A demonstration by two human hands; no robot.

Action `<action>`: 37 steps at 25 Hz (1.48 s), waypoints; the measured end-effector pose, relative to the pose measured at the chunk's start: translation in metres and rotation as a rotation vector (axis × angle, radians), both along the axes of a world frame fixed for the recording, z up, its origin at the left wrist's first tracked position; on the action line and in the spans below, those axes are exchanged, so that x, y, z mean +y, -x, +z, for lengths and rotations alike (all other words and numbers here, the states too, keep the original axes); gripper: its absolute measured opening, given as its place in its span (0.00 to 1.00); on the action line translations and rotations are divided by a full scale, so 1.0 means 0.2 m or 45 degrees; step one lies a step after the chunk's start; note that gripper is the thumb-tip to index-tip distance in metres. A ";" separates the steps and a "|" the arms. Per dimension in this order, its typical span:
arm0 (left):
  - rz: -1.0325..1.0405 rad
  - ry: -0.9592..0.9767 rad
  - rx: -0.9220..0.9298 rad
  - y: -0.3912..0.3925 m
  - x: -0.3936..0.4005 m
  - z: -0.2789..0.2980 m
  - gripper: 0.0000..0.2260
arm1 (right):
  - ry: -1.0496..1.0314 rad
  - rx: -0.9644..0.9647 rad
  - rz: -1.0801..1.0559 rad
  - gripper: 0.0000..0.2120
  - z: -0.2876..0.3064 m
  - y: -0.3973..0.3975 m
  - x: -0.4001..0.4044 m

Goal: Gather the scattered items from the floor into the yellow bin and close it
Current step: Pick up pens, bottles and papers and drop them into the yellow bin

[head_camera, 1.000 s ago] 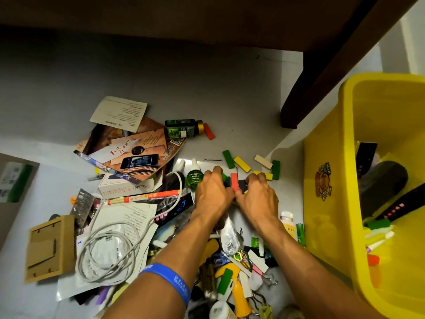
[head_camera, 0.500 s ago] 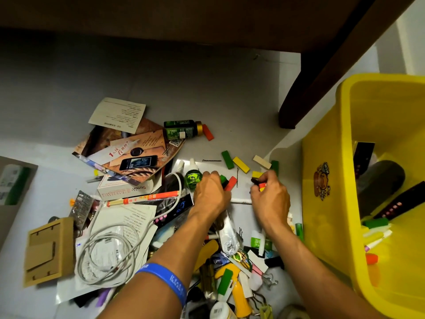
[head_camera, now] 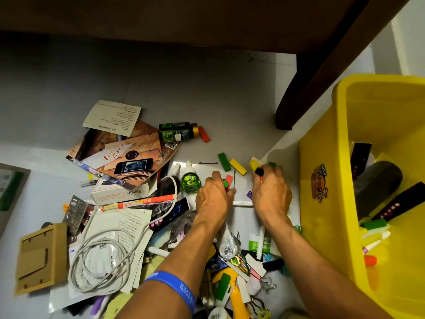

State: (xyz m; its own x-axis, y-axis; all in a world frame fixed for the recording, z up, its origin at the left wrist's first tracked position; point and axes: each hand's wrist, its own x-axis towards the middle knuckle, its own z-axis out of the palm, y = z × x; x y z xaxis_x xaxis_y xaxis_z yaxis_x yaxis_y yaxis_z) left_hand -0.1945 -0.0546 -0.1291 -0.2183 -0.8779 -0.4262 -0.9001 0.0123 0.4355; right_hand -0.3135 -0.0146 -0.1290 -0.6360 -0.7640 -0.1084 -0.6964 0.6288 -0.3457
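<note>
Collecting small coloured blocks off the grey floor (head_camera: 230, 88), you work with both hands in the middle of the clutter. Your left hand (head_camera: 212, 199) curls round a red block (head_camera: 228, 180) and a green one, fingers closed on them. Your right hand (head_camera: 271, 192) pinches a yellow block (head_camera: 253, 165) together with a dark piece at its fingertips, near a white pen (head_camera: 242, 203) lying between your hands. Just beyond, a green block (head_camera: 224, 161) and a yellow block (head_camera: 238, 166) lie loose on the floor. The yellow bin (head_camera: 322, 146) stands open at the right, close beside your right arm, already holding markers and dark objects; no lid is in view. This looks like the gathering step, with much left: a coiled white cable (head_camera: 101, 256), papers, a green bottle (head_camera: 190, 181). The next move probably calls for carrying both handfuls right, over the bin's rim, without spilling.
</note>
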 end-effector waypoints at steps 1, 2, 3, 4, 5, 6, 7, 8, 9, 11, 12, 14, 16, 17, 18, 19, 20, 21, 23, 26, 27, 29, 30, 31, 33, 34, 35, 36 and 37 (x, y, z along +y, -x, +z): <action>-0.006 0.021 -0.010 0.00 0.00 -0.01 0.14 | 0.027 0.041 -0.004 0.11 0.01 0.02 -0.04; -0.006 0.047 -0.008 0.00 0.00 -0.01 0.12 | 0.009 0.067 -0.005 0.11 0.00 0.04 -0.10; 0.017 0.066 0.013 -0.02 0.00 0.00 0.12 | -0.049 0.068 -0.005 0.12 0.00 0.06 -0.14; 0.054 0.075 0.053 -0.03 0.00 0.01 0.11 | -0.130 0.052 0.012 0.13 0.00 0.08 -0.17; 0.094 0.086 0.107 -0.04 0.00 0.02 0.11 | -0.200 0.028 0.043 0.14 -0.01 0.10 -0.19; 0.126 0.101 0.160 -0.05 -0.02 0.04 0.11 | -0.249 0.015 0.080 0.14 -0.01 0.10 -0.20; 0.150 0.124 0.202 -0.04 -0.05 0.05 0.10 | -0.297 0.022 0.124 0.13 -0.01 0.10 -0.20; 0.162 0.153 0.231 -0.03 -0.08 0.06 0.09 | -0.337 0.035 0.170 0.14 -0.02 0.09 -0.20; 0.164 0.183 0.241 0.00 -0.13 0.07 0.08 | -0.374 0.045 0.209 0.16 -0.02 0.08 -0.20; 0.128 0.228 0.237 0.06 -0.21 0.06 0.09 | -0.307 0.031 0.173 0.15 -0.03 0.05 -0.18; 0.105 0.224 0.231 0.10 -0.24 0.05 0.10 | -0.183 -0.012 0.065 0.12 -0.02 0.05 -0.17; 0.066 0.171 0.186 0.13 -0.28 0.00 0.12 | 0.079 -0.115 -0.248 0.09 -0.01 0.06 -0.12; 0.029 0.124 0.129 0.14 -0.29 -0.04 0.12 | 0.134 -0.184 -0.462 0.10 -0.02 0.09 -0.07; 0.014 0.119 0.121 0.14 -0.29 -0.05 0.12 | 0.089 -0.208 -0.526 0.11 -0.02 0.11 -0.05; 0.003 0.121 0.120 0.14 -0.29 -0.05 0.12 | 0.013 -0.222 -0.551 0.12 -0.03 0.12 -0.03; 0.000 0.122 0.120 0.14 -0.28 -0.04 0.13 | -0.070 -0.218 -0.526 0.14 -0.04 0.12 -0.02; 0.003 0.128 0.123 0.12 -0.27 -0.03 0.13 | -0.127 -0.207 -0.475 0.15 -0.05 0.11 -0.02; 0.025 0.143 0.135 0.10 -0.27 -0.02 0.13 | -0.153 -0.199 -0.429 0.15 -0.07 0.10 -0.02; 0.119 0.203 0.170 0.06 -0.27 0.00 0.10 | -0.159 -0.199 -0.391 0.15 -0.07 0.09 -0.02; 0.183 0.251 0.196 0.05 -0.25 0.01 0.10 | -0.129 -0.216 -0.438 0.13 -0.06 0.08 -0.02; 0.153 0.227 0.190 0.06 -0.24 0.01 0.11 | -0.078 -0.229 -0.451 0.12 -0.05 0.07 -0.02; 0.081 0.171 0.145 0.09 -0.22 -0.01 0.13 | 0.101 -0.230 -0.383 0.11 -0.01 0.05 -0.04; 0.073 0.151 0.125 0.10 -0.22 -0.02 0.14 | 0.186 -0.226 -0.297 0.10 0.00 0.04 -0.07; 0.086 0.133 0.112 0.11 -0.22 -0.02 0.15 | 0.230 -0.219 -0.199 0.10 0.01 0.02 -0.11; 0.104 0.098 0.064 0.11 -0.24 -0.02 0.15 | 0.132 -0.187 -0.016 0.10 0.02 0.01 -0.19; 0.098 0.086 0.034 0.10 -0.24 -0.02 0.15 | 0.008 -0.158 0.078 0.11 0.01 0.00 -0.21; 0.088 0.086 0.022 0.08 -0.24 -0.02 0.14 | -0.101 -0.125 0.157 0.11 0.00 -0.01 -0.22; 0.073 0.096 0.028 0.07 -0.23 -0.01 0.12 | -0.170 -0.086 0.210 0.10 -0.02 -0.02 -0.21; 0.060 0.115 0.050 0.06 -0.22 -0.01 0.11 | -0.202 -0.035 0.244 0.09 -0.04 -0.03 -0.21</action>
State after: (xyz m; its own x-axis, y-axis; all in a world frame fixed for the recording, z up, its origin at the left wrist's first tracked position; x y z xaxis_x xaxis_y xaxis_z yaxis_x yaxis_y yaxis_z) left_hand -0.2062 -0.0994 -0.1321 -0.1908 -0.9221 -0.3367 -0.8831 0.0114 0.4691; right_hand -0.3085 -0.0566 -0.1364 -0.4766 -0.8423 -0.2515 -0.7997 0.5343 -0.2739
